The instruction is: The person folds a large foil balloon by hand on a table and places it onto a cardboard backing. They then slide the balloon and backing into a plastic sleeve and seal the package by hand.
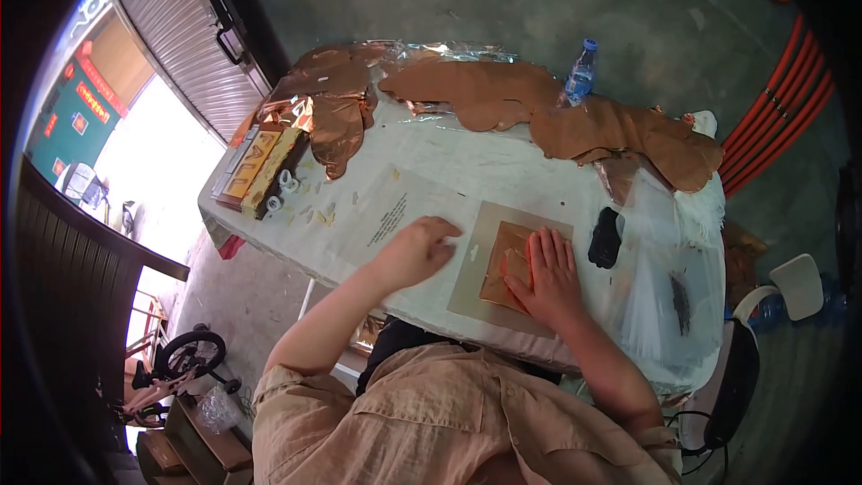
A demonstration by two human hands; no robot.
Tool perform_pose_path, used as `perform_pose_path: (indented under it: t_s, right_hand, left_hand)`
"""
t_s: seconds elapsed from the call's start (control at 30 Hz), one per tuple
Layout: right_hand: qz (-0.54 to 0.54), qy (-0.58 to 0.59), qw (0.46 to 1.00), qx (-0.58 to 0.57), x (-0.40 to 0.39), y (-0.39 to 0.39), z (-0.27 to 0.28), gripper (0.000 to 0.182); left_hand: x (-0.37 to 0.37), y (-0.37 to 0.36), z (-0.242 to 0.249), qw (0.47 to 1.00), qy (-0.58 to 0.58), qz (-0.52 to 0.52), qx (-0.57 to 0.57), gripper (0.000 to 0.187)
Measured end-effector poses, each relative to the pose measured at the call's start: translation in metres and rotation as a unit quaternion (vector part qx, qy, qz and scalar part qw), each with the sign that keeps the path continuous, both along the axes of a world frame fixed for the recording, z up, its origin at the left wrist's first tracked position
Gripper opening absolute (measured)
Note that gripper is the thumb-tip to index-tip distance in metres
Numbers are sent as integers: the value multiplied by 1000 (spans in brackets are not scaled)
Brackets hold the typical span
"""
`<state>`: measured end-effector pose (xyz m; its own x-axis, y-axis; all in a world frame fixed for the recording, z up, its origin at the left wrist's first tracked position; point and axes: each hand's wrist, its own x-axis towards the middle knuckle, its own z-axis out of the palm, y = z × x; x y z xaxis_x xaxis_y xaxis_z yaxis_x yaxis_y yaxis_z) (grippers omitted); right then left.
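Observation:
My right hand [549, 280] lies flat on a folded copper-coloured sheet [496, 280], its fingers stretched out. That sheet rests on a grey-beige card [468, 292] near the table's front edge. To the left, my left hand [419, 251] hovers over or rests on the table with its fingers curled; whether they hold anything is hidden. Beside it lies a clear plastic bag with printed text [395, 216]. Small pale and yellow pieces [323, 214] are scattered farther left. Right of my right hand is a black object [605, 238].
Brown and copper sheets [485, 90] line the table's far edge, with a water bottle [581, 74] among them. A box [254, 166] and white rings [287, 181] are at the left. Clear plastic bags [651, 287] cover the right side. A chair [732, 377] stands at the right.

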<state>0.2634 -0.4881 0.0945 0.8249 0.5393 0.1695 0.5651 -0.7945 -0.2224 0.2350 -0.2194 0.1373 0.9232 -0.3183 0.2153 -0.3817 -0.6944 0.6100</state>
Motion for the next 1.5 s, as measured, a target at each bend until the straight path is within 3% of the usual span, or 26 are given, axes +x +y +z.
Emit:
perform_pose_path:
  t_s: [0.07, 0.13, 0.23, 0.3, 0.43, 0.53, 0.6, 1.03, 1.1, 1.13, 1.2, 1.33, 1.4, 1.5]
  right_hand:
    - [3, -1, 1000, 0, 1, 0, -1, 83]
    - [3, 0, 1000, 0, 1, -1, -2, 83]
    - [4, -10, 1000, 22, 0, -1, -5, 81]
    - [10, -21, 1000, 17, 1, 0, -5, 82]
    - [8, -20, 1000, 14, 1, -1, -6, 82]
    - [12, -22, 999, 26, 1, -1, -5, 82]
    - [5, 12, 1000, 9, 0, 0, 1, 83]
    - [11, 2, 1000, 0, -13, 24, -1, 84]
    - [8, -1, 1000, 14, -12, 23, -1, 84]
    - [10, -1, 1000, 13, -12, 23, -1, 84]
    - [-1, -11, 1000, 13, -13, 23, -3, 83]
    - [3, -15, 1000, 21, -12, 24, -1, 82]
    - [4, -20, 1000, 14, -12, 24, -1, 82]
    - [6, -20, 1000, 14, -12, 24, -1, 82]
  left_hand:
    - [3, -22, 9, 987, 137, 54, -68, 28]
    - [10, -26, 4, 989, 132, 55, -33, 30]
    - [15, -26, -1, 974, 194, 90, -77, 30]
    - [22, -18, -16, 929, 274, 94, -231, 32]
    - [24, -21, -21, 908, 288, 109, -285, 32]
    - [20, -35, -8, 950, 242, 64, -187, 32]
    - [12, -42, 3, 973, 174, 120, -89, 27]
    - [1, -19, -11, 975, 129, 166, -77, 32]
    - [1, -15, -19, 985, -1, 172, 6, 31]
    - [-1, -12, -20, 985, -1, 174, 5, 31]
    - [-6, -8, -19, 962, -128, 202, 129, 28]
    - [-12, -8, -25, 960, -114, 215, 141, 24]
    - [-8, -9, -29, 972, -77, 214, 58, 23]
    - [-6, -11, -33, 976, -93, 195, 42, 21]
